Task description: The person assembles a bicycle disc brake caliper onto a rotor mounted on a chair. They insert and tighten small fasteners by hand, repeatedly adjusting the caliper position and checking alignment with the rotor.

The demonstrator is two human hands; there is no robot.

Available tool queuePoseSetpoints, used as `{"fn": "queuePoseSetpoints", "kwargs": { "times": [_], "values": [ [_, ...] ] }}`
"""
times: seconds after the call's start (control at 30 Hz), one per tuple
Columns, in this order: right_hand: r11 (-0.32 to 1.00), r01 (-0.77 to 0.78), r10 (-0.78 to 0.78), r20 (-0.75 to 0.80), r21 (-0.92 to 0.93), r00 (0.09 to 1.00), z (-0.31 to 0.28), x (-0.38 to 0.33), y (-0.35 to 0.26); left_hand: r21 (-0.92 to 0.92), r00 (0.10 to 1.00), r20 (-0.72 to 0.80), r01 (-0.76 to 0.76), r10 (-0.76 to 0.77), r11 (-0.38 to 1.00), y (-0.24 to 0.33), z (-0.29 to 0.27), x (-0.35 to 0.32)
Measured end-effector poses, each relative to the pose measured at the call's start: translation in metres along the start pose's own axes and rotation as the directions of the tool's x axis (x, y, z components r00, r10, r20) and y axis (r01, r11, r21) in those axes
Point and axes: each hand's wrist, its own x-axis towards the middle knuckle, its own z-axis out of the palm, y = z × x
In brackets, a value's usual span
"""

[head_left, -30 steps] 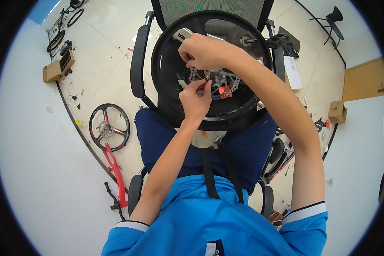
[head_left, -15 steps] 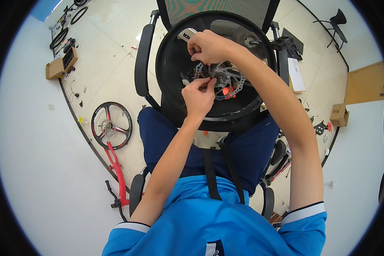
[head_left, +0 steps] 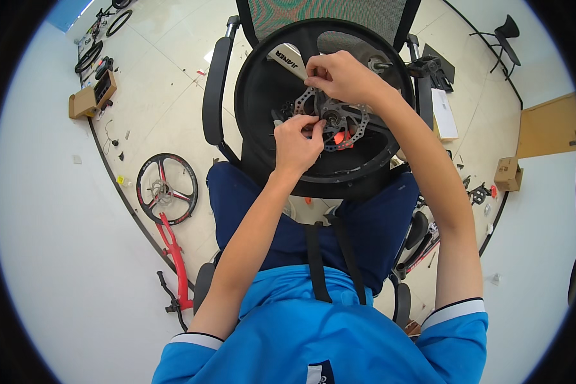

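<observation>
A black bicycle wheel (head_left: 243,109) lies flat on the seat of an office chair, and a silver brake disc (head_left: 363,130) with drilled holes is at its centre. My left hand (head_left: 296,150) is closed in a pinch at the hub (head_left: 332,119), its fingertips beside the axle; whatever they grip is too small to make out. Just above the disc, my right hand (head_left: 342,77) has its fingers curled together, and what they hold is hidden. A white spoke (head_left: 287,59) with dark lettering shows beside that hand. Something orange-red (head_left: 343,138) lies beneath the disc.
Armrests (head_left: 215,93) flank the wheel. On the floor at left are a red bicycle frame (head_left: 178,262) and a three-spoke wheel (head_left: 144,176). Cardboard boxes (head_left: 508,174) stand by the walls. Bicycle parts (head_left: 480,194) and a pedal-like piece (head_left: 425,64) sit to the right.
My right hand has shifted to the right and slightly down, uncovering more of the white spoke. The left hand stays pinched at the hub.
</observation>
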Motion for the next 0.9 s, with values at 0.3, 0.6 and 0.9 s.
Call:
{"fn": "queuePoseSetpoints", "kwargs": {
  "times": [0.3, 0.6, 0.9],
  "values": [
    [0.963, -0.203, 0.243, -0.253, 0.175, 0.936, 0.014, -0.071, 0.033, 0.049, 0.999, -0.02, -0.035, 0.036, 0.998, -0.006, -0.005, 0.007],
    [0.834, -0.296, 0.429, -0.209, 0.466, 0.879, 0.014, -0.108, -0.006, 0.117, 0.965, 0.029, -0.261, 0.259, 0.958, 0.006, -0.009, 0.001],
    [0.453, -0.384, 0.766, -0.132, 0.805, 0.629, 0.059, -0.244, -0.021, 0.058, 0.98, 0.198, -0.029, 0.017, 0.998, -0.034, -0.011, -0.08]
  ]
}}
